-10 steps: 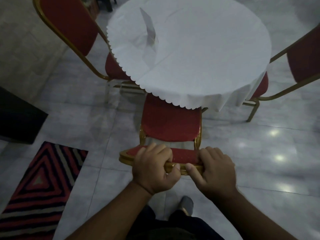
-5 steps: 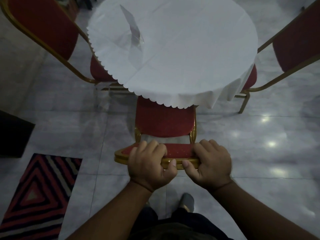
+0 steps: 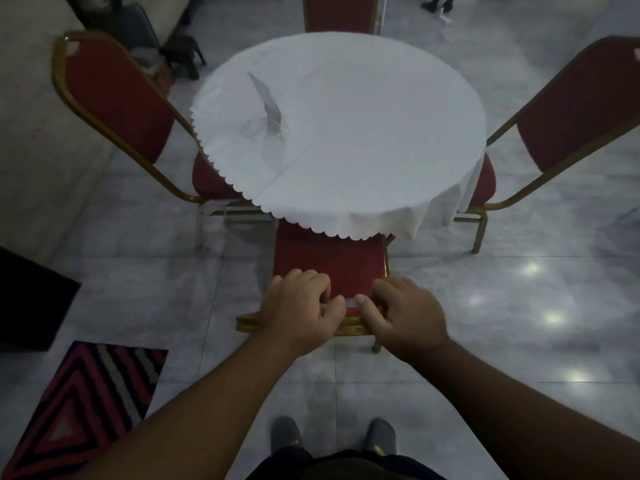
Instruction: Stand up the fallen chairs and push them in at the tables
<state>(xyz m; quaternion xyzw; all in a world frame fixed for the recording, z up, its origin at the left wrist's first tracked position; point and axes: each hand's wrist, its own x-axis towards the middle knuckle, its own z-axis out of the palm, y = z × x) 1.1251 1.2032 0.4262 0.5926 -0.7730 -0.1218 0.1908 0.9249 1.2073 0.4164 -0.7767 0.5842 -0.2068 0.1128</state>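
Observation:
A red-cushioned chair with a gold frame (image 3: 330, 259) stands upright in front of me, its seat partly tucked under the round table with the white scalloped cloth (image 3: 363, 133). My left hand (image 3: 299, 311) and my right hand (image 3: 403, 315) rest side by side on the top rail of the chair's backrest. Their fingers are loosening; the grip looks slack. Three more red chairs stand upright around the table: one at the left (image 3: 117, 102), one at the right (image 3: 581, 109), one at the far side (image 3: 339, 12).
A clear plastic sign holder (image 3: 268, 107) stands on the table. A striped red and black rug (image 3: 83, 407) lies at lower left, with a dark block (image 3: 31, 299) beside it. Pale wall runs along the left. My feet (image 3: 332, 433) are on glossy tiles.
The chair has slid further under the table. My fingers have loosened on the backrest rail, and my head has risen, so more of the table and the far chair show.

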